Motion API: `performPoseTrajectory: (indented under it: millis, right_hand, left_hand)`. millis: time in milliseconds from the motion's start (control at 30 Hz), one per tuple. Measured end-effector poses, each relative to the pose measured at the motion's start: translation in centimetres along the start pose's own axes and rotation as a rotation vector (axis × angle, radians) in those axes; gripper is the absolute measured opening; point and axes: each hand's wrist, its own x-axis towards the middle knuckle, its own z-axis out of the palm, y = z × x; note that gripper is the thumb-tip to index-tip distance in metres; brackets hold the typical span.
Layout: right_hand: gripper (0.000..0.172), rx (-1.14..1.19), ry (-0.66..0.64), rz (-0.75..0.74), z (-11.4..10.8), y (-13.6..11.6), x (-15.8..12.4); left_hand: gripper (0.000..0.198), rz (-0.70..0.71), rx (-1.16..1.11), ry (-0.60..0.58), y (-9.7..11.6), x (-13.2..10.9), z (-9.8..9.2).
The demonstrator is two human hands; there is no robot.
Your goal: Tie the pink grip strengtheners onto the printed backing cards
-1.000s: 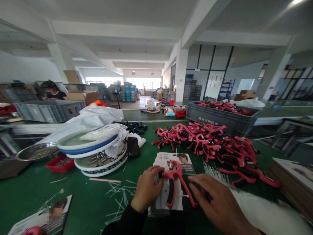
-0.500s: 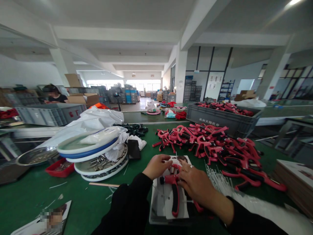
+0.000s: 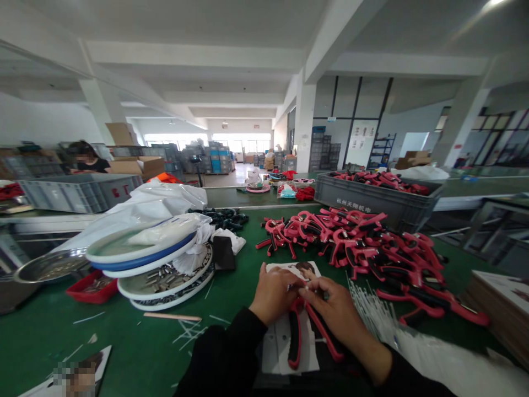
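Red-and-black pliers [image 3: 295, 337] are splayed nearward — far end hidden by curled left hand [image 3: 275, 296] and right hand [image 3: 333, 310], pinch unclear.

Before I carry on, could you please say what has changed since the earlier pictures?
The right-hand grip moved from the lower right of the pink-and-black tool up to its top; the left-hand grip shifted inward from its left side to that top. They now nearly meet; any hold there is unclear. The tool pile and grey crate stayed.
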Motion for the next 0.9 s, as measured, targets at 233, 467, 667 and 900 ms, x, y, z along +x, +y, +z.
performPoseTrajectory:
  millis: [233,467,667,900]
  right_hand:
    - [0.03,-0.02,-0.042,0.057,0.46,0.39,-0.26]
    - [0.031,0.006,-0.049,0.08,0.48,0.61,-0.68]
    - [0.031,0.036,-0.028,0.074,0.66,0.99,-0.73]
    - [0.03,0.05,-0.027,0.107,0.61,0.69,-0.53]
  left_hand:
    - [0.011,0.015,0.061,0.073,0.13,-0.45,0.21]
    - [0.01,0.035,0.041,0.091,-0.08,-0.71,0.46]
    - [0.012,0.058,0.071,0.076,0.18,-0.82,0.35]
    - [0.015,0.05,0.074,0.062,0.21,-0.85,0.45]
